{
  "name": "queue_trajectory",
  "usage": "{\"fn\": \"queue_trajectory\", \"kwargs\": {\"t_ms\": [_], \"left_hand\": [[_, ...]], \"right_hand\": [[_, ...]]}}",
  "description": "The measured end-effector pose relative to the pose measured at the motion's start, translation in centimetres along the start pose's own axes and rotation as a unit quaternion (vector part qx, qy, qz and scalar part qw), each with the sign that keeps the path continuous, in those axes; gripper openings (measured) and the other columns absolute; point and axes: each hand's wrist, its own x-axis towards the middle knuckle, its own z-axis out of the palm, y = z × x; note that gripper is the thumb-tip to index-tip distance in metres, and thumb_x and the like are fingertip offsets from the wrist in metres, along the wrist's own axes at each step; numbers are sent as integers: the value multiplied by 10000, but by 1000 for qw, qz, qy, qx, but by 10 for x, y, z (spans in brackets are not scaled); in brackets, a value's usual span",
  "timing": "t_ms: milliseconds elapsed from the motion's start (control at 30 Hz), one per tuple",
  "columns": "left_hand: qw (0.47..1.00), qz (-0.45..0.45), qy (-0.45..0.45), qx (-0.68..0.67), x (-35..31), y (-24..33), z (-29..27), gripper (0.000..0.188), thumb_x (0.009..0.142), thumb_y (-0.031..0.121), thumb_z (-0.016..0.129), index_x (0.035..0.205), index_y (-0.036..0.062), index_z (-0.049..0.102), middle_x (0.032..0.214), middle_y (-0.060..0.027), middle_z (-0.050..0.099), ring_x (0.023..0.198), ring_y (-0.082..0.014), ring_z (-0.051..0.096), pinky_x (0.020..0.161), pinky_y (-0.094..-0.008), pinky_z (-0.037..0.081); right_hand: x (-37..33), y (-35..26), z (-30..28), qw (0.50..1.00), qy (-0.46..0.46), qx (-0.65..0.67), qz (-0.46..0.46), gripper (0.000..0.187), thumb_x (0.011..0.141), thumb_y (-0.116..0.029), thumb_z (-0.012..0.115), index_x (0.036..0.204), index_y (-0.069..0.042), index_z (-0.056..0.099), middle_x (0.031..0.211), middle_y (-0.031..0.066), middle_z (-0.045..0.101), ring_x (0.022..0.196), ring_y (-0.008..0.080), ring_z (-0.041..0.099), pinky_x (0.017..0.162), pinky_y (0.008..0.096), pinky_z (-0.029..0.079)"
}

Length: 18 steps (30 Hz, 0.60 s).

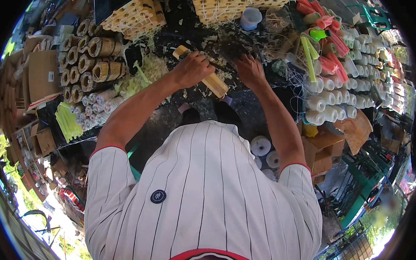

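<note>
My left hand (192, 70) is wrapped round a thick, pale yellow length of wood or bamboo (214, 85). It lies slantwise over the dark worktop (175, 33), one end past my fingers and the other toward my body. To the right, my right hand (250, 70) is closed low over the worktop, fingers curled. Whatever it grips, if anything, is hidden under it. Pale shavings (157, 67) are scattered round both hands.
Stacked bamboo tubes (105, 46) and wrapped rolls (97, 107) stand left. Bundled drilled blocks (138, 15) and a plastic cup (251, 18) sit beyond. White thread spools (327, 100) and red strips (331, 63) crowd the right. A cardboard box (323, 144) is below them.
</note>
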Motion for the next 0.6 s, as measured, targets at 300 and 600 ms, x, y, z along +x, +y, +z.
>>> {"fn": "queue_trajectory", "kwargs": {"t_ms": [300, 600], "left_hand": [[937, -325, 71, -103, -121, 40, -63, 450, 669, 79, 891, 1079, 87, 705, 992, -126, 734, 1005, -349, 710, 897, -499, 565], [899, -429, 55, -75, -170, 44, -64, 446, 676, 124, 897, 1078, 87, 707, 938, -147, 717, 942, -371, 712, 844, -504, 567]], "right_hand": [[35, -44, -28, 967, 24, 254, -18, 144, 1034, -165, 631, 1115, -49, 607, 959, 157, 672, 833, 362, 662, 783, 493, 523], [36, -57, 68, 779, 50, 593, 197, 215, 987, -23, 737, 1117, 64, 589, 935, 117, 636, 810, 200, 694, 692, 364, 632]]}}
